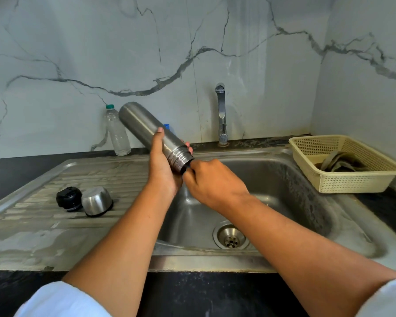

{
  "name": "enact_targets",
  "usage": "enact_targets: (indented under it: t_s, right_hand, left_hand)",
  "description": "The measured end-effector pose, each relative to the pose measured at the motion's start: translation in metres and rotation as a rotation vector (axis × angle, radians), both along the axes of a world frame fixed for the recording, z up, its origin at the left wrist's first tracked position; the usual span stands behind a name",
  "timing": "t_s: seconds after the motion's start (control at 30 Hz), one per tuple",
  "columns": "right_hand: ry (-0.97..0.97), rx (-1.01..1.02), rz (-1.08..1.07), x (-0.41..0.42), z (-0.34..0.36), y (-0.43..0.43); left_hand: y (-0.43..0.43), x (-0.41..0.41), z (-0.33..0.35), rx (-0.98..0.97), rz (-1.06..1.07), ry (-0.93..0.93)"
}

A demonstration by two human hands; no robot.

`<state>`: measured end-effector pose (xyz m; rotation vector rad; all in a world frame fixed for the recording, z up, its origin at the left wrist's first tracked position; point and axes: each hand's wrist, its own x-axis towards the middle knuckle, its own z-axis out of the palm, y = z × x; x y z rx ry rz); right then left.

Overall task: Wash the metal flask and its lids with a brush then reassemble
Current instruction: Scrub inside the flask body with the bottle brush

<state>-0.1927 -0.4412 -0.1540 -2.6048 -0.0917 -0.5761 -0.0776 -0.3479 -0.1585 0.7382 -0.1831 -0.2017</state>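
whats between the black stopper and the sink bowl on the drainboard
The steel cup lid, right beside the black stopper on the drainboard, seen in the head view.

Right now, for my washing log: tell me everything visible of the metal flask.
The metal flask is a brushed-steel cylinder, lidless, tilted: closed base up-left, threaded neck down-right above the sink. The left hand grips it beside the threads; the right hand curls at its mouth, what it holds hidden.
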Motion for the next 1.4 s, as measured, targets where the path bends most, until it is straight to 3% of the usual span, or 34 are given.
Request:
enact_targets:
  t_s: [0.17,0.4,0.47,0.57,0.63,0.77,1.0,1.17,1.33,1.4]
  right_hand:
    - [0.015,-0.035,0.009,-0.006,-0.006,-0.014]
    - [-0.047,0.024,-0.048,0.004,-0.003,-0.007]
    - [-0.072,-0.040,-0.135,0.001,-0.006,-0.017]
    - [-0.088,-0.176,-0.255,0.002,-0.009,-0.027]
    - [-0.087,-0.235,-0.287,0.005,-0.009,-0.032]
    - [-0.042,-0.202,-0.200,0.006,-0.009,-0.027]
    - [-0.057,-0.235,-0.036,-0.004,-0.007,-0.004]
    - [-0.014,-0.184,-0.026,-0.005,-0.004,-0.001]
    - [-0.065,-0.150,-0.026,-0.012,-0.003,-0.013]
    - [-0.055,-0.130,0.002,-0.009,-0.002,-0.007]
  left_hand:
    - [0.020,0.013,0.012,-0.118,0.028,0.038]
    - [0.000,-0.005,0.008,0.009,-0.042,-0.035]
    - [0.000,-0.003,0.005,0.160,-0.008,-0.027]
    - [-0.011,-0.004,-0.001,0.395,0.209,0.028]
    - [-0.014,-0.004,0.002,0.351,0.249,0.052]
    - [-0.003,-0.003,0.012,0.072,0.054,0.124]
    - [0.021,0.014,0.012,-0.093,0.121,0.125]
    - [0.002,0.002,0.004,-0.011,0.066,0.049]
    - [0.015,0.010,0.015,-0.120,0.077,0.045]
    - [0.011,0.006,0.008,-0.069,0.078,0.030]
